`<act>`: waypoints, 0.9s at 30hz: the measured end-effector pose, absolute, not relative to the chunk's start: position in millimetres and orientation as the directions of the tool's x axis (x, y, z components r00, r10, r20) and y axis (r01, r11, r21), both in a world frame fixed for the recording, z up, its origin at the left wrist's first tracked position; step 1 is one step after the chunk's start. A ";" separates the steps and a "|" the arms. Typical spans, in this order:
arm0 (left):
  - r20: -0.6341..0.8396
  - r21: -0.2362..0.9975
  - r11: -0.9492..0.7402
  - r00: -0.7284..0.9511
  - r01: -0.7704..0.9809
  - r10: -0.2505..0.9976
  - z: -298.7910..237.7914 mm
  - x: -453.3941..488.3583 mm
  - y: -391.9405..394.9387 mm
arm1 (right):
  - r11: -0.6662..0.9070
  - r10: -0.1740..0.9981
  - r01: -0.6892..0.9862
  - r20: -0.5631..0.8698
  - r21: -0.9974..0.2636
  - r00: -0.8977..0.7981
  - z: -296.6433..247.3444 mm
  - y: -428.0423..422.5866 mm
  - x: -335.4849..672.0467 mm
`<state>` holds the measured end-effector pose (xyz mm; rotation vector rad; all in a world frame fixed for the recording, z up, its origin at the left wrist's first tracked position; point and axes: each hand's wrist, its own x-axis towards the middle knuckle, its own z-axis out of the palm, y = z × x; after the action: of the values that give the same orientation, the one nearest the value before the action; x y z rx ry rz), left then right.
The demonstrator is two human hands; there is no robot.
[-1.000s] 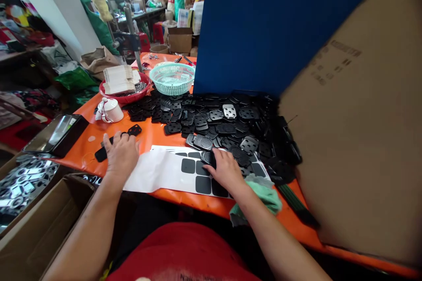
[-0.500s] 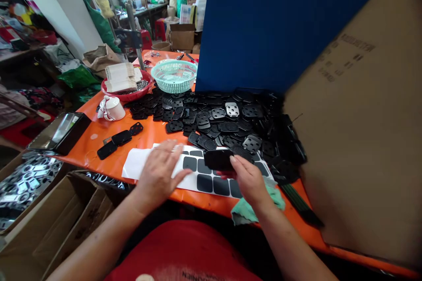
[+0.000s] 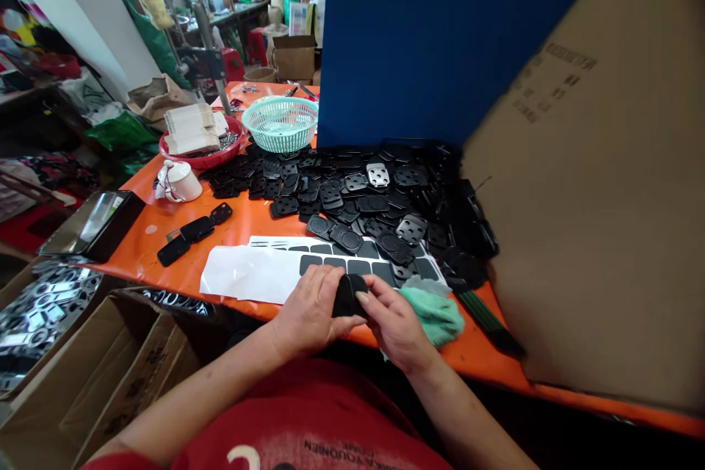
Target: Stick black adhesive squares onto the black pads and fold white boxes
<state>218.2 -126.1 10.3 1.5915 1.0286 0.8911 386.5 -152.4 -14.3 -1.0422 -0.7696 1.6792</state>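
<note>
A flat black rounded-corner plate (image 3: 344,299) is held close to my body at the table's front edge. My left hand (image 3: 311,308) grips its left side, thumb below and fingers along the top. On the right side, my right hand (image 3: 393,319) pinches it between thumb and fingers. A curved line crosses its face; I cannot tell whether a second thin piece lies on it. Just beyond the hands lies a white backing sheet (image 3: 247,272) with black rounded-square stickers (image 3: 359,266). Farther back spreads a heap of black ridged and holed plates (image 3: 374,203).
A green cloth (image 3: 435,316) lies right of my hands. Tall blue (image 3: 440,37) and cardboard panels (image 3: 600,235) wall off the right. On the left stand a white cup (image 3: 181,182), a red basin (image 3: 206,159), a mint basket (image 3: 280,125) and boxes of metal parts (image 3: 49,316).
My left hand has come from above the sheet to the black plate and closed on it. My right hand has brought the plate down toward my body. The view has shifted slightly.
</note>
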 end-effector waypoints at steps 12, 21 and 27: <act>-0.400 0.723 0.293 -0.033 -0.625 0.916 24.9 231.9 -112.3 | -0.356 0.934 -0.590 -0.273 -0.725 -0.228 -26.0 -181.1 343.6; -0.589 0.516 0.625 0.288 -0.585 0.755 0.1 232.2 -123.7 | -0.342 0.939 -0.502 -0.273 -0.795 -0.207 -44.4 -180.4 350.5; -0.467 0.375 0.681 0.506 -0.629 0.725 -12.6 218.9 -118.5 | 0.232 0.970 0.698 0.212 -0.678 -0.117 -31.6 -168.9 444.7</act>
<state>218.9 -118.5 -12.6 0.1645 0.6412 0.8203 444.7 -168.9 -31.6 -1.5292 -1.8831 0.5589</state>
